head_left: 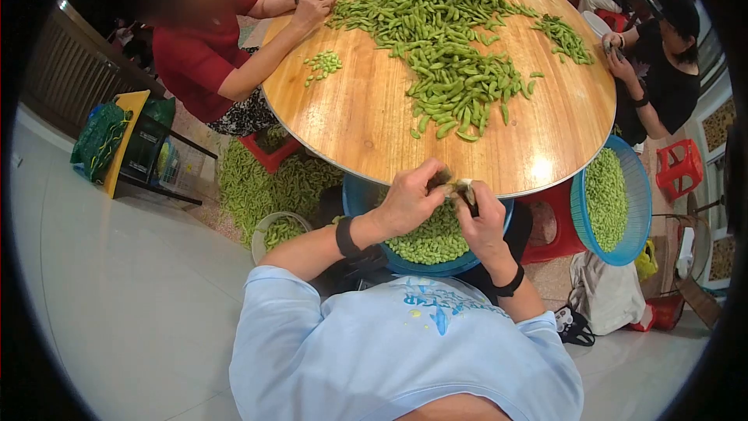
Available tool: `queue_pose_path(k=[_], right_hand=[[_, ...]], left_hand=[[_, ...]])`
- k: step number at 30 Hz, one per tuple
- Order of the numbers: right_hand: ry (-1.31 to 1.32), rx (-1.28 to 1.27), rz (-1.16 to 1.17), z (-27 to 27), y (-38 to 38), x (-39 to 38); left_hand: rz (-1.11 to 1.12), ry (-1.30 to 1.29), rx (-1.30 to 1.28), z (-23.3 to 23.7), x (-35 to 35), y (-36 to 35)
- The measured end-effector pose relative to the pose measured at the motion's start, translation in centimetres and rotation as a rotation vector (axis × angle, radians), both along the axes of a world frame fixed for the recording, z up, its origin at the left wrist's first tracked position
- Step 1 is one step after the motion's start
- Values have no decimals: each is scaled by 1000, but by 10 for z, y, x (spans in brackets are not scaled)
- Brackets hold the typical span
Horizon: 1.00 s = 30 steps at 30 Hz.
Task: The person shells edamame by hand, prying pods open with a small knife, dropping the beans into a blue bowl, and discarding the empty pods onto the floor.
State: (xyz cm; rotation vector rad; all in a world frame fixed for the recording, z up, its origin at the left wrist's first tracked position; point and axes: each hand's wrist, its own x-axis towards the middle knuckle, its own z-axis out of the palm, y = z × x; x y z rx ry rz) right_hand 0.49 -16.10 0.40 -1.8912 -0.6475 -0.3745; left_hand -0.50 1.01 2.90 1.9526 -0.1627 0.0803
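Note:
Over the near edge of the table, my left hand (414, 201) and my right hand (483, 221) meet with fingertips pinched close together. Both are closed on a small green soybean pod (446, 187), mostly hidden by the fingers. Dark coverings show on some of my fingertips. Right below them is a blue basket (360, 196) with a thick layer of shelled green soybeans (428, 242). Beyond my hands, a large heap of whole pods (460, 78) spreads across the round wooden table (351, 121).
A second blue basket (645, 206) of shelled beans stands right, beside a red stool (555, 226). Pods (245, 187) cover the floor at left near a white bucket (261, 245). One person (199, 62) sits left, another (674, 70) right. Loose beans (323, 65) lie on the table.

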Motion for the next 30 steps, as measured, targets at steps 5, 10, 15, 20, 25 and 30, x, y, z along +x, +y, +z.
queue_pose_path(k=[5, 10, 15, 20, 25, 30], right_hand=[[209, 101, 71, -3, -1, -2], [564, 319, 136, -6, -5, -1], [429, 173, 180, -11, -7, 1], [270, -54, 262, -8, -17, -7], [-74, -45, 279, -19, -14, 0], [469, 190, 270, -19, -14, -11]], left_hand=[[-15, -133, -180, 0, -3, -8], [-61, -117, -184, -8, -7, -8], [-79, -4, -201, -6, -19, 0], [-269, -21, 908, 24, -31, 79], [-205, -272, 771, 28, 13, 74], [-88, -367, 584, -12, 90, 20]])
